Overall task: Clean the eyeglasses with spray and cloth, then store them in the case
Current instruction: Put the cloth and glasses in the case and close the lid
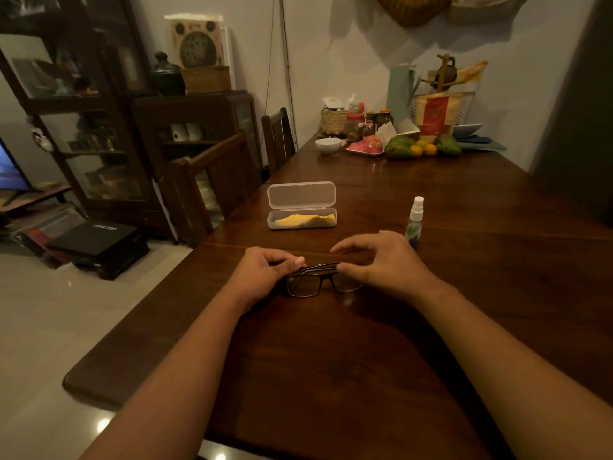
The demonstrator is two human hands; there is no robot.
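Note:
Dark-framed eyeglasses point(306, 284) sit on the wooden table point(331, 360) with their temples folded across the top. My left hand point(265, 270) pinches the left end of the frame and the folded temples. My right hand point(381, 260) holds the right end between thumb and fingers, its other fingers spread above. Behind them, a clear plastic case point(302, 205) stands open with a yellow cloth point(305, 220) lying in its lower half. A small spray bottle point(414, 220) with a white nozzle stands upright to the right, just beyond my right hand.
At the table's far end are fruit point(418, 147), jars point(355, 126), a white bowl point(327, 145) and a basket point(333, 122). Wooden chairs point(212, 180) line the left side. Dark cabinets point(99, 111) and a black box point(99, 242) on the floor stand further left.

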